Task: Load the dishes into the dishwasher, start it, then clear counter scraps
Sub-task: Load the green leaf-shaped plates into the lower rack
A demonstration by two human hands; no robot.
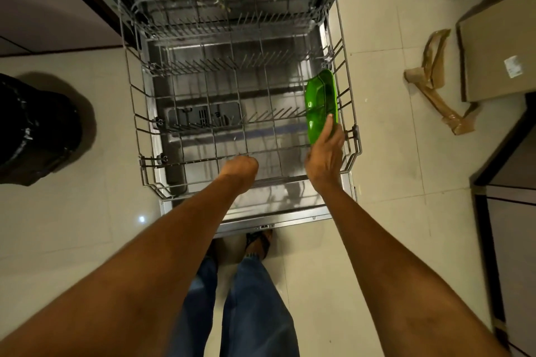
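Observation:
The dishwasher's lower wire rack is pulled out over the open door. A green divided plate stands on edge at the rack's right side. My right hand holds its near edge, fingers up along its back. My left hand is curled over the rack's front wire near the middle; its fingers are hidden below the wrist. The upper rack sits further back, with bits of debris in the tub behind it.
A black bin with a bin liner stands on the tiled floor to the left. A cardboard box and brown tape scraps lie on the right. Cabinet fronts line the right edge. My feet stand just before the door.

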